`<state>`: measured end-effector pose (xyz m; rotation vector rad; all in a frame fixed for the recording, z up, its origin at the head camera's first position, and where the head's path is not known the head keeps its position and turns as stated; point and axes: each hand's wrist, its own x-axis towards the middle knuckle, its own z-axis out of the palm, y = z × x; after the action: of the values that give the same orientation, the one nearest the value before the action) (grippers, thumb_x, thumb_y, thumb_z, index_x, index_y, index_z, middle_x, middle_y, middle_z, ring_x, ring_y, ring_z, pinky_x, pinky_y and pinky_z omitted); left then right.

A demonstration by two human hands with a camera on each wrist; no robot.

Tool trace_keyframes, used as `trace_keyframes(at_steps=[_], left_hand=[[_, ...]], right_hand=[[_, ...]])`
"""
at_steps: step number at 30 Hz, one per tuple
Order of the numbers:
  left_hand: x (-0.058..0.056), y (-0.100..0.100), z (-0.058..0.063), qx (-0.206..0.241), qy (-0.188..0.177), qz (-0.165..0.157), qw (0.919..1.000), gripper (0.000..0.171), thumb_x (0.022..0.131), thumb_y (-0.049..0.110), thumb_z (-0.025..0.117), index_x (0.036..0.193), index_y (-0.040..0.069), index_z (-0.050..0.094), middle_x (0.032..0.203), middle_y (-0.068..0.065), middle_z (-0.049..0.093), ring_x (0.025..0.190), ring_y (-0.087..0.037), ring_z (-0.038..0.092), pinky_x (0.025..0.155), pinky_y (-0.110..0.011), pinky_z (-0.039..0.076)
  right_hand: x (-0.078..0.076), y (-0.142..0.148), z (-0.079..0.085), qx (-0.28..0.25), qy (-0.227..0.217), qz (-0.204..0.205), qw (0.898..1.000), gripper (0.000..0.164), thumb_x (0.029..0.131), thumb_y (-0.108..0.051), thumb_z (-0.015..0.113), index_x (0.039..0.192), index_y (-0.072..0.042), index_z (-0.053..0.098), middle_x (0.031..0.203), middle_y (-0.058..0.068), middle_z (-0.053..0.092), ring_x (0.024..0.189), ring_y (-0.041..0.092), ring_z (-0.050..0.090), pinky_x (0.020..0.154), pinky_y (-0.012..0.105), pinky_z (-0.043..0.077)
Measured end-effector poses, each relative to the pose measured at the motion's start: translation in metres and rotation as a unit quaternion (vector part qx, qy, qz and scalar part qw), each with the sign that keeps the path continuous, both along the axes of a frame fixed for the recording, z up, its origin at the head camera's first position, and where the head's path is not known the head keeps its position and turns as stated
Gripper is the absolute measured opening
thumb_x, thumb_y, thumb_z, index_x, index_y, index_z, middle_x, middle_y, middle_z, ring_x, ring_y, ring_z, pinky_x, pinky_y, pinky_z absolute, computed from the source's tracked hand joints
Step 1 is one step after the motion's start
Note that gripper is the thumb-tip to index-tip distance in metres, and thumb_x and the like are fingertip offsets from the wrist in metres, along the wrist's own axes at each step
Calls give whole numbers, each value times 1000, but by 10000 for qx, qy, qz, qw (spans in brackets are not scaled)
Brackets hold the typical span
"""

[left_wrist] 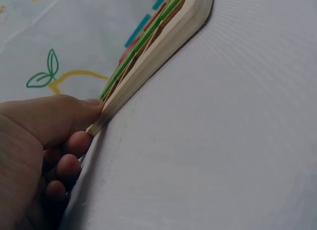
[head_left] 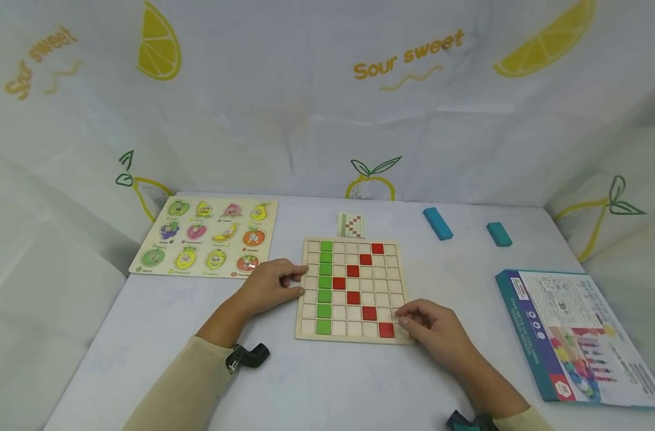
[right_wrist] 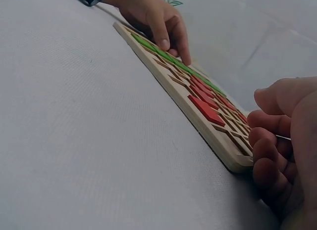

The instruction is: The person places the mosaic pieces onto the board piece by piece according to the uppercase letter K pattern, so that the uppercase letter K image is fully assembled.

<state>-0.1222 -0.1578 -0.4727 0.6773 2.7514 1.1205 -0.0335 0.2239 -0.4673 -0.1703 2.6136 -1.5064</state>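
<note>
A wooden grid board (head_left: pixel 354 341) lies flat on the white table, with green square tiles (head_left: pixel 324 296) filling one column and red square tiles (head_left: pixel 368 313) set in two diagonals, together shaping a K. My left hand (head_left: pixel 270 284) pinches the board's left edge, its thumb (left_wrist: pixel 84 109) on top and the other fingers curled at the side. At the lower right edge is my right hand (head_left: pixel 432 329), its fingers (right_wrist: pixel 270 123) loosely bent beside the rim and the thumb raised apart from it. Behind the board lies a small pattern card (head_left: pixel 351 225) printed with the same figure.
A fruit puzzle board (head_left: pixel 209 236) lies at the back left. Two teal blocks, a longer one (head_left: pixel 438 224) and a shorter one (head_left: pixel 499 234), lie at the back right. A flat printed box (head_left: pixel 580 335) is on the right. A patterned curtain (head_left: pixel 284 108) hangs behind.
</note>
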Motion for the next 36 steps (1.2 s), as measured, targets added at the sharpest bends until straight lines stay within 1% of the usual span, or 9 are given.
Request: trace_keyframes(at_steps=[3,6,11,19,21,24,27,31,36], left_hand=[[0,1,1,-20,0,-14,10000,49,91,24,87,137,16,75,94,12,62,80,-9,53,69,-28,45],[0,2,2,-67,-20,11,10000,48,91,24,87,137,16,76,92,12,61,79,-9,53,69,-28,45],[1,2,1,-37,-134,28,9999,49,90,24,88,137,16,76,90,10,59,78,-9,53,68,-28,44],[1,3,-1,32,-85,-38,10000,47,91,23,87,136,15,76,91,13,60,77,-6,52,67,-26,44],[0,3,-1,32,-72,-68,9999,48,90,23,88,136,15,76,92,13,61,78,-7,52,67,-26,44],[-1,4,-2,-2,-61,-73,10000,48,90,24,88,136,16,76,91,13,60,77,-7,52,67,-26,44],[-1,4,-3,-92,-66,-49,9999,49,90,25,88,137,17,75,91,13,60,77,-7,53,67,-26,44],[0,3,-3,-87,-39,-35,9999,49,90,25,88,137,16,76,92,13,61,77,-7,53,67,-26,45],[1,1,-2,-54,5,-1,10000,49,90,24,88,136,15,76,90,13,60,76,-7,52,66,-27,44]], right_hand=[[1,1,0,-27,94,-42,9999,8,100,-10,76,107,-13,78,97,0,71,79,18,59,64,24,51],[2,1,0,-64,88,-107,9999,7,100,-11,75,106,-13,78,96,0,71,79,18,59,64,24,50],[3,2,0,-135,-40,-190,9997,6,101,-12,75,106,-13,78,96,0,71,80,18,60,65,25,51],[4,3,1,-253,-317,-392,9984,8,103,-16,72,107,-11,78,104,2,74,91,18,62,72,25,54],[5,3,2,-306,-386,-446,9978,8,103,-14,72,107,-10,78,100,4,73,88,19,62,70,26,54],[6,4,3,-409,-453,-523,9968,9,104,-13,70,108,-8,77,90,8,68,78,20,61,65,27,52],[5,4,3,-485,-496,-573,9959,10,105,-12,69,108,-7,76,82,9,64,72,21,59,62,28,51],[4,3,2,-524,-477,-592,9957,9,104,-10,68,107,-6,76,80,8,63,69,21,59,60,28,51],[3,2,2,-582,-427,-536,9959,9,104,-9,68,106,-6,76,83,8,65,68,21,59,60,28,51]])
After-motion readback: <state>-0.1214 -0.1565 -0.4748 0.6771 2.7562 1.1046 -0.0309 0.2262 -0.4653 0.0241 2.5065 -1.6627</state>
